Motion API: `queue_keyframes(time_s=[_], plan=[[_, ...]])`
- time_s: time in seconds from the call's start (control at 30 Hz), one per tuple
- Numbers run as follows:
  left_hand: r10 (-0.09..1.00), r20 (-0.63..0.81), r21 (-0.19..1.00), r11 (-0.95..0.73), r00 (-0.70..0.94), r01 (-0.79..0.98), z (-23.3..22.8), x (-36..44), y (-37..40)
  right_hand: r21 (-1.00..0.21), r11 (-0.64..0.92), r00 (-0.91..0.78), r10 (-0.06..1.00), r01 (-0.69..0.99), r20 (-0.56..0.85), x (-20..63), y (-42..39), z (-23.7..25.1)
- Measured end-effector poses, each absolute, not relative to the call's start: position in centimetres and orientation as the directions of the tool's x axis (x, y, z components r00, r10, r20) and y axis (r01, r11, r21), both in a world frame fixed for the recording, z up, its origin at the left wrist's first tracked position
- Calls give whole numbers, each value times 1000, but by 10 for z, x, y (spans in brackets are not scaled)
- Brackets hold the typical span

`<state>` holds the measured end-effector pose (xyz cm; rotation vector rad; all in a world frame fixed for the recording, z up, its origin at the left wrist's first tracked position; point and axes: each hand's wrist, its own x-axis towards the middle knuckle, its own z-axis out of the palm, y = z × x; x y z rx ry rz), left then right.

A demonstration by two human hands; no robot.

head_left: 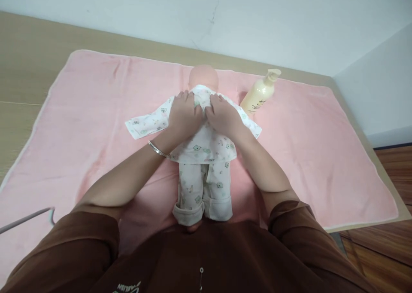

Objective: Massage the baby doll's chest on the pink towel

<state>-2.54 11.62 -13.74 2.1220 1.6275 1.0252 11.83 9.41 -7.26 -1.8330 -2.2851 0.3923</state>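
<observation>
A baby doll [203,75] lies on its back on a pink towel [96,112], head toward the wall, feet toward me. It wears a white printed top [199,147] and matching trousers [202,190]. My left hand [184,114] and my right hand [222,116] rest side by side on the doll's chest, fingers pinching the fabric of the top near the collar. A thin bangle [157,149] circles my left wrist. The doll's torso is hidden under my hands.
A cream pump bottle [261,93] lies tilted on the towel just right of the doll's head. The towel covers a light wooden table [28,69] against a white wall. A grey cable [28,218] shows at the lower left. Wooden floor lies to the right.
</observation>
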Motion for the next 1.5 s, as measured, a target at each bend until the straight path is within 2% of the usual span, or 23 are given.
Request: queue_keyframes(time_s=[0.07, 0.17, 0.33, 0.4, 0.53, 0.67, 0.77, 0.87, 0.97, 1.07, 1.13, 1.23, 1.4, 1.5], plan=[[908, 385, 579, -378, 167, 722, -135, -21, 103, -343, 170, -185, 983, 924, -13, 126, 111, -78], [895, 392, 539, -412, 215, 735, -130, -23, 104, -298, 146, -152, 988, 943, 2, 126, 113, -83], [952, 253, 533, -287, 173, 796, -128, -35, 135, -238, 262, -264, 964, 935, 26, 111, 79, -75], [950, 271, 515, -281, 158, 810, -128, -33, 131, -261, 264, -268, 963, 929, 21, 112, 81, -75], [923, 332, 434, -335, 197, 836, -126, -20, 99, -338, 155, -169, 985, 928, -13, 127, 114, -85], [921, 306, 376, -348, 239, 859, -120, -20, 94, -322, 137, -146, 989, 937, -4, 129, 120, -88], [934, 266, 402, -331, 237, 854, -123, -28, 114, -258, 203, -211, 978, 945, 0, 118, 98, -81], [934, 290, 454, -324, 207, 830, -134, -31, 127, -264, 293, -305, 952, 919, -6, 110, 87, -76], [919, 368, 471, -312, 138, 825, -143, -25, 125, -335, 206, -227, 974, 919, -25, 111, 98, -81], [924, 368, 479, -289, 109, 829, -146, -21, 120, -371, 107, -130, 991, 922, -36, 116, 114, -88], [926, 360, 479, -284, 109, 831, -144, -20, 118, -362, 104, -121, 992, 926, -25, 120, 119, -90], [929, 348, 474, -293, 129, 830, -137, -19, 110, -360, 154, -183, 982, 920, -46, 131, 123, -86], [917, 304, 442, -374, 256, 815, -120, -19, 98, -439, 271, -345, 934, 856, -97, 150, 127, -79], [931, 239, 442, -359, 278, 822, -116, -26, 112, -313, 258, -283, 959, 914, -35, 137, 110, -76]])
